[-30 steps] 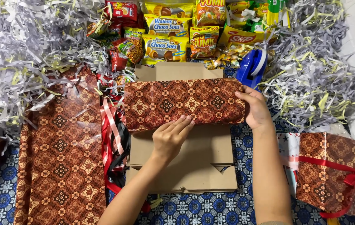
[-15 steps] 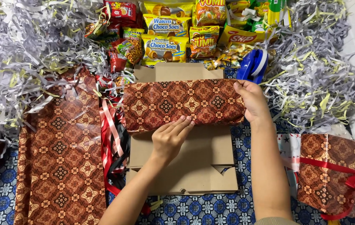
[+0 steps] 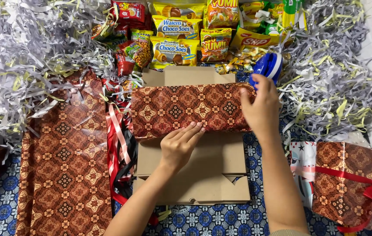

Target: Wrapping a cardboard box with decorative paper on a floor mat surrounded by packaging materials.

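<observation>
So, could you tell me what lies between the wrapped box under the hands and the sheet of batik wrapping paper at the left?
In the head view, a bundle of red, pink and black ribbons lies between the wrapped box and the wrapping paper sheet.
</observation>
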